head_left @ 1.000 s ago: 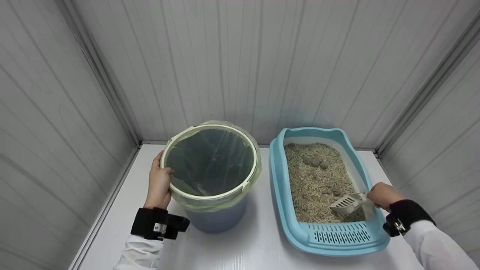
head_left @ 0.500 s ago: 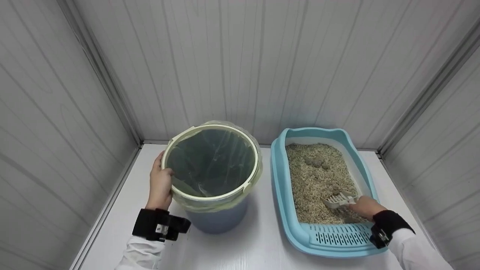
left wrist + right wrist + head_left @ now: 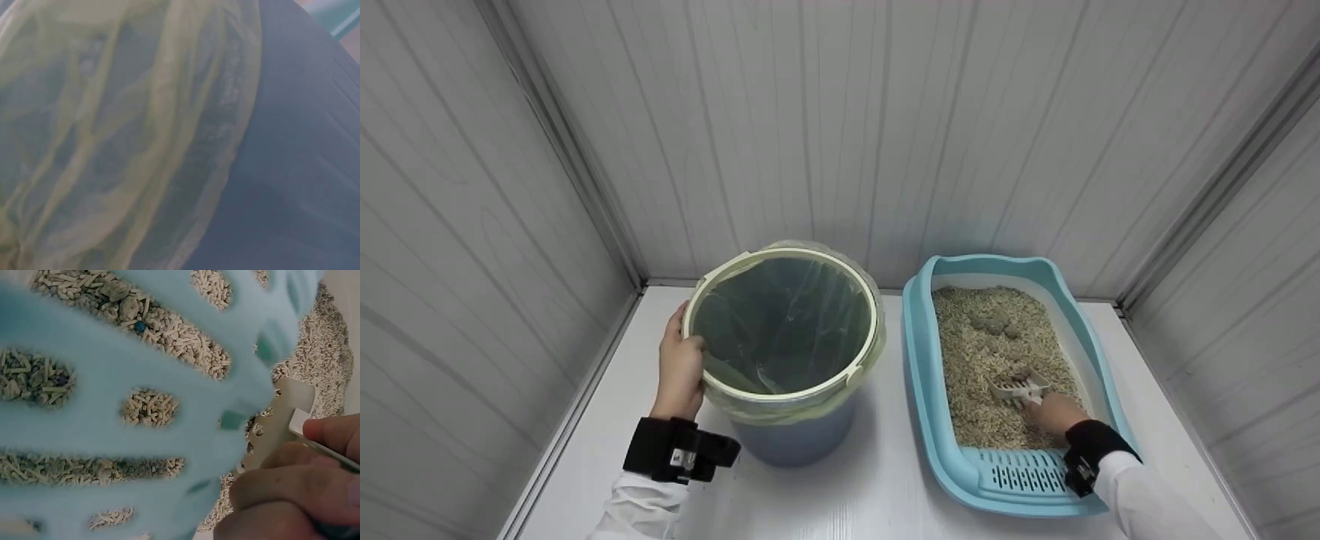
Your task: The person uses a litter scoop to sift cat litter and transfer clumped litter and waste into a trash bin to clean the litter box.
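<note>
My left hand (image 3: 681,375) grips the left rim of a blue trash bin (image 3: 802,439), thumb over the pale rim ring (image 3: 780,394). A translucent yellowish bin liner (image 3: 169,112) hangs over the bin's outside in the left wrist view. Inside the blue litter box (image 3: 919,367), my right hand (image 3: 1056,415) holds a pale slotted litter scoop (image 3: 1024,388) by its handle. Its head lies in the tan pellet litter (image 3: 979,412), near a grey clump (image 3: 1020,372). In the right wrist view, thumb and fingers curl round the scoop handle (image 3: 337,454).
More dark clumps (image 3: 994,325) lie toward the back of the litter. The box's slotted front ledge (image 3: 1024,476) lies beneath my right wrist. Both containers stand on a white table (image 3: 825,510), with grey panel walls (image 3: 840,135) behind and at the sides.
My right hand has moved left from the box's right edge, carrying the scoop farther into the litter toward the middle. The left hand and bin stay in place.
</note>
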The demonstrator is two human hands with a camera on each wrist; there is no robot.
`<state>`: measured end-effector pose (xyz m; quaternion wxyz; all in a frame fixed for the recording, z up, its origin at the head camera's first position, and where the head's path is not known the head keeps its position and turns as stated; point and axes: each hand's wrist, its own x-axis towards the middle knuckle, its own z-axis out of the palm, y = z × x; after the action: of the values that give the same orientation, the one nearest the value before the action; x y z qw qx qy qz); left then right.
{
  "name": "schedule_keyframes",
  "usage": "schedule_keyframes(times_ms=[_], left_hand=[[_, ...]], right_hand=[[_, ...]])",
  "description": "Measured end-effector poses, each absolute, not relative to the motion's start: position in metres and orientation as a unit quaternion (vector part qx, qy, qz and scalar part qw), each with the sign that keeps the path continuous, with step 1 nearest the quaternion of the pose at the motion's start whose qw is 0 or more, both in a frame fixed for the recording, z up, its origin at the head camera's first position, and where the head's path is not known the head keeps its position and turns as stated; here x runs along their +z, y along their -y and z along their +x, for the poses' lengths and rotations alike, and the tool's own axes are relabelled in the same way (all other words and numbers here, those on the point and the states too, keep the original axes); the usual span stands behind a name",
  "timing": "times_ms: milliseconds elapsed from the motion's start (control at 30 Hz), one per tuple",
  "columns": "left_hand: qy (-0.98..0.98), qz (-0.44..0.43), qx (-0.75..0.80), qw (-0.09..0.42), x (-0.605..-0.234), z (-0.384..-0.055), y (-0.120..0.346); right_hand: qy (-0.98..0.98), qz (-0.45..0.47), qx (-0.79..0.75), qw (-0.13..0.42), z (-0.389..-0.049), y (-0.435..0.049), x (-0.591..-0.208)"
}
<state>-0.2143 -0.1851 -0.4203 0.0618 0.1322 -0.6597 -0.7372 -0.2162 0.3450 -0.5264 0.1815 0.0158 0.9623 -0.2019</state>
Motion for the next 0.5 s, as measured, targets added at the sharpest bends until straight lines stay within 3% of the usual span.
schedule_keyframes(times_ms=[300,500], left_hand=[[0.662,0.137,-0.734,0.066,-0.418,-0.214,0.185],[0.664,0.136,-0.732,0.067,-0.419,-0.214,0.186]], right_hand=[[-0.966,0.003,-0.187,0.178,-0.229,-0.334,-0.527],[-0.974,-0.088,-0.077,0.196,-0.238,-0.325,-0.527]])
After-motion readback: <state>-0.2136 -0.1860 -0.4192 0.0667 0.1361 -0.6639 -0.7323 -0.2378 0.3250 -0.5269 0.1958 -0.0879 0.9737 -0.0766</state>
